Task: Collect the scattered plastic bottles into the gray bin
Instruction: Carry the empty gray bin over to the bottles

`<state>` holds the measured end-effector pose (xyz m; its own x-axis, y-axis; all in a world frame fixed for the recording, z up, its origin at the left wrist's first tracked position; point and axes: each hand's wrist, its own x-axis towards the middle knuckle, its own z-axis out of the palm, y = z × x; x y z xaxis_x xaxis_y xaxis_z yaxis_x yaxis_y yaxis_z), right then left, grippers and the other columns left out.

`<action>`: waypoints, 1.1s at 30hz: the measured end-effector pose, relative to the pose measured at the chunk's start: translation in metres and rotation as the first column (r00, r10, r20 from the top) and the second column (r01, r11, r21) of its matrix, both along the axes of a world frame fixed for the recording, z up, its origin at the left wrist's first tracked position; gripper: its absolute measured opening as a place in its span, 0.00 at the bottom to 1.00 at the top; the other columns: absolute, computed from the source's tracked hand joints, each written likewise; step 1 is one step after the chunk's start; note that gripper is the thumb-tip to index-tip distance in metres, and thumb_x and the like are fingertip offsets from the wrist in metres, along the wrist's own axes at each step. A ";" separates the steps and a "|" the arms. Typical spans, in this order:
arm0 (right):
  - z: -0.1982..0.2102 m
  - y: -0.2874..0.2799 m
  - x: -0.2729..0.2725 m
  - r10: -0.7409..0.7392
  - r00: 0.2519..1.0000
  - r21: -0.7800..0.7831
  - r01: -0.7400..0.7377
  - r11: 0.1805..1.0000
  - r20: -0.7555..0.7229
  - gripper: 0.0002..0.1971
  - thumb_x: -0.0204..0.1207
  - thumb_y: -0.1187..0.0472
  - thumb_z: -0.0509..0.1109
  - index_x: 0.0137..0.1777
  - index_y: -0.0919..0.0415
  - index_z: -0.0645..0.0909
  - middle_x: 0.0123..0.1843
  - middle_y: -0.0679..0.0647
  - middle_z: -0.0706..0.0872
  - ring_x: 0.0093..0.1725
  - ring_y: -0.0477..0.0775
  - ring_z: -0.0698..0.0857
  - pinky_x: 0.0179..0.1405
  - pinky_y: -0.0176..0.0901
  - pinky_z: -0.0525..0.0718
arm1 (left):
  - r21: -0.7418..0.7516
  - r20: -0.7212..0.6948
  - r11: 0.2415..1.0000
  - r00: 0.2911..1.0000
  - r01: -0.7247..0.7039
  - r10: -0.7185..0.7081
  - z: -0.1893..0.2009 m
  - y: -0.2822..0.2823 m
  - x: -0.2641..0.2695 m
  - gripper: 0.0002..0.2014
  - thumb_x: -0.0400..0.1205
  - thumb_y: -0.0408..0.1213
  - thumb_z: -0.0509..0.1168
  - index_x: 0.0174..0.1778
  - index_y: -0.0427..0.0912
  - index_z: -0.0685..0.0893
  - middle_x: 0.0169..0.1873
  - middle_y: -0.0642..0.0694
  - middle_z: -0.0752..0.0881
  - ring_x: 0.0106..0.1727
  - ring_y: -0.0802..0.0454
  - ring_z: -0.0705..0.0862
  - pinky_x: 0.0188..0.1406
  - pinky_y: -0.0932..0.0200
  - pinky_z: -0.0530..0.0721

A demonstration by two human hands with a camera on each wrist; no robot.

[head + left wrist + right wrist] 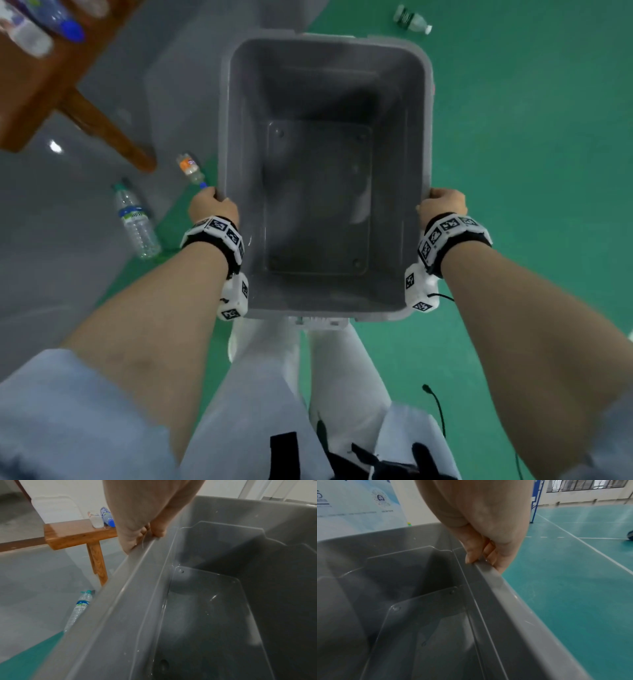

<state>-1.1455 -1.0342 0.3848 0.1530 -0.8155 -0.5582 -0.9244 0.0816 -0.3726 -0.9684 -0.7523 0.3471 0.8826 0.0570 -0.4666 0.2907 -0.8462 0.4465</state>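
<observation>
I hold the gray bin (pixel 329 44) in front of me above the floor, and nothing lies inside it. My left hand (pixel 212 205) grips its left rim (pixel 137 566). My right hand (pixel 443 204) grips its right rim (pixel 489 574). On the floor to the left lie a clear bottle with a blue-green label (pixel 135 219) and a small bottle with an orange label (pixel 191 169). The clear bottle (pixel 78 609) also shows in the left wrist view. Another bottle with a dark label (pixel 412 19) lies on the green floor beyond the bin.
A wooden bench (pixel 30 89) stands at the upper left with bottles lying on it, one with a blue cap (pixel 58 20). The bench (pixel 72 534) and those bottles (pixel 107 517) also show in the left wrist view. Green court floor (pixel 573 574) stretches to the right.
</observation>
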 end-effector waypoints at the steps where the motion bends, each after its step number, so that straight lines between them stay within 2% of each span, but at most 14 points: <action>1: -0.003 -0.008 0.004 0.019 1.000 -0.002 -0.019 1.000 -0.002 0.18 0.76 0.72 0.66 0.62 0.60 0.85 0.56 0.60 0.89 0.55 0.61 0.88 0.55 0.40 0.83 | 0.004 0.002 1.000 1.000 -0.022 0.022 -0.002 -0.004 -0.002 0.09 0.79 0.31 0.61 0.33 0.35 0.73 0.37 0.34 0.78 0.39 0.46 0.70 0.39 0.58 0.68; 3: -0.009 -0.019 0.014 0.063 0.998 -0.001 -0.063 0.998 -0.011 0.17 0.75 0.71 0.65 0.61 0.60 0.86 0.55 0.61 0.89 0.55 0.61 0.88 0.54 0.40 0.83 | 0.010 0.000 0.998 0.998 -0.055 0.055 -0.005 -0.011 -0.003 0.09 0.80 0.31 0.61 0.33 0.34 0.74 0.39 0.31 0.80 0.39 0.45 0.70 0.40 0.58 0.68; 5: -0.015 -0.026 0.026 0.087 0.996 -0.009 -0.088 0.996 -0.018 0.17 0.75 0.71 0.65 0.60 0.59 0.86 0.55 0.60 0.89 0.54 0.61 0.88 0.54 0.39 0.82 | 0.008 0.007 0.995 0.995 -0.095 0.095 -0.008 -0.016 0.000 0.08 0.80 0.31 0.61 0.39 0.30 0.80 0.45 0.29 0.85 0.39 0.42 0.73 0.42 0.54 0.74; 8: -0.026 -0.033 0.051 0.104 0.994 -0.009 -0.105 0.994 -0.018 0.18 0.75 0.70 0.66 0.62 0.58 0.85 0.57 0.60 0.89 0.56 0.61 0.87 0.58 0.42 0.83 | 0.024 -0.008 0.990 0.990 -0.138 0.138 -0.018 -0.017 0.013 0.10 0.80 0.32 0.61 0.48 0.28 0.84 0.50 0.30 0.86 0.51 0.34 0.84 0.52 0.49 0.80; 11: -0.038 -0.035 0.081 0.124 0.992 -0.004 -0.124 0.992 -0.011 0.19 0.75 0.70 0.65 0.64 0.58 0.84 0.59 0.60 0.88 0.59 0.61 0.86 0.65 0.46 0.82 | 0.058 -0.009 0.984 0.986 -0.167 0.168 -0.029 -0.017 0.032 0.11 0.80 0.33 0.61 0.50 0.29 0.84 0.52 0.31 0.87 0.54 0.36 0.84 0.54 0.50 0.80; 14: -0.050 -0.034 0.113 0.129 0.992 0.001 -0.129 0.992 -0.014 0.20 0.76 0.70 0.65 0.67 0.57 0.82 0.62 0.60 0.86 0.62 0.62 0.84 0.67 0.45 0.79 | 0.086 -0.032 0.978 0.981 -0.189 0.192 -0.041 -0.017 0.057 0.12 0.81 0.32 0.60 0.53 0.30 0.84 0.54 0.31 0.86 0.56 0.36 0.84 0.57 0.50 0.80; 21: -0.074 -0.048 0.195 0.182 0.982 -0.042 -0.184 0.982 -0.045 0.20 0.76 0.73 0.60 0.65 0.62 0.83 0.59 0.59 0.88 0.60 0.61 0.85 0.62 0.41 0.81 | 0.122 -0.086 0.977 0.978 -0.177 0.188 -0.073 -0.037 0.124 0.15 0.82 0.32 0.57 0.59 0.28 0.81 0.59 0.28 0.83 0.60 0.32 0.80 0.60 0.46 0.78; 24: -0.093 -0.061 0.231 0.229 0.970 -0.093 -0.236 0.967 -0.079 0.19 0.75 0.73 0.60 0.62 0.64 0.84 0.57 0.61 0.88 0.59 0.62 0.85 0.58 0.41 0.80 | 0.099 -0.113 0.971 0.967 -0.217 0.228 -0.095 -0.052 0.155 0.12 0.82 0.32 0.56 0.55 0.29 0.80 0.53 0.30 0.81 0.55 0.34 0.80 0.54 0.48 0.77; 26: -0.113 -0.073 0.255 0.242 0.966 -0.131 -0.252 0.959 -0.092 0.18 0.73 0.73 0.61 0.60 0.63 0.85 0.56 0.60 0.88 0.58 0.62 0.86 0.57 0.39 0.80 | 0.096 -0.147 0.966 0.957 -0.239 0.252 -0.113 -0.061 0.176 0.06 0.83 0.31 0.55 0.45 0.35 0.77 0.46 0.35 0.76 0.47 0.41 0.74 0.45 0.54 0.70; 28: -0.135 -0.086 0.278 0.246 0.964 -0.174 -0.261 0.949 -0.103 0.18 0.71 0.72 0.62 0.58 0.63 0.85 0.57 0.61 0.87 0.59 0.63 0.85 0.61 0.43 0.81 | 0.088 -0.162 0.971 0.959 -0.221 0.233 -0.130 -0.073 0.193 0.06 0.82 0.29 0.54 0.40 0.39 0.74 0.46 0.36 0.74 0.48 0.38 0.74 0.46 0.56 0.67; 29: -0.146 -0.092 0.290 0.251 0.962 -0.193 -0.267 0.944 -0.105 0.18 0.70 0.71 0.63 0.57 0.62 0.85 0.58 0.62 0.87 0.59 0.64 0.84 0.63 0.46 0.81 | 0.069 -0.153 0.973 0.961 -0.221 0.230 -0.140 -0.079 0.201 0.06 0.82 0.28 0.55 0.44 0.37 0.77 0.47 0.33 0.76 0.52 0.34 0.77 0.47 0.56 0.68; 30: -0.160 -0.100 0.302 0.258 0.960 -0.208 -0.276 0.938 -0.108 0.18 0.69 0.71 0.63 0.58 0.62 0.85 0.59 0.61 0.86 0.60 0.64 0.84 0.65 0.49 0.81 | 0.034 -0.147 0.967 0.956 -0.252 0.254 -0.151 -0.087 0.209 0.10 0.82 0.27 0.54 0.53 0.33 0.79 0.50 0.32 0.78 0.55 0.34 0.78 0.49 0.56 0.69; 31: -0.172 -0.108 0.312 0.268 0.957 -0.218 -0.287 0.933 -0.113 0.19 0.69 0.71 0.62 0.59 0.62 0.84 0.60 0.60 0.86 0.62 0.64 0.83 0.66 0.50 0.81 | -0.002 -0.134 0.961 0.952 -0.277 0.275 -0.160 -0.095 0.215 0.15 0.82 0.27 0.54 0.62 0.32 0.78 0.49 0.34 0.79 0.54 0.37 0.78 0.49 0.58 0.68; 33: -0.196 -0.124 0.330 0.284 0.952 -0.226 -0.303 0.926 -0.111 0.19 0.70 0.72 0.62 0.60 0.62 0.83 0.60 0.59 0.85 0.63 0.63 0.82 0.67 0.49 0.80 | -0.076 -0.103 0.943 0.944 -0.323 0.315 -0.181 -0.112 0.227 0.18 0.82 0.26 0.53 0.68 0.32 0.75 0.43 0.43 0.76 0.50 0.48 0.73 0.49 0.63 0.67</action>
<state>-0.8156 -1.1582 0.1883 0.3709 -0.8504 -0.3731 -0.9194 -0.2798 -0.2764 -0.7412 -0.8645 0.1662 0.7802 0.2825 -0.5582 0.5804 -0.6599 0.4772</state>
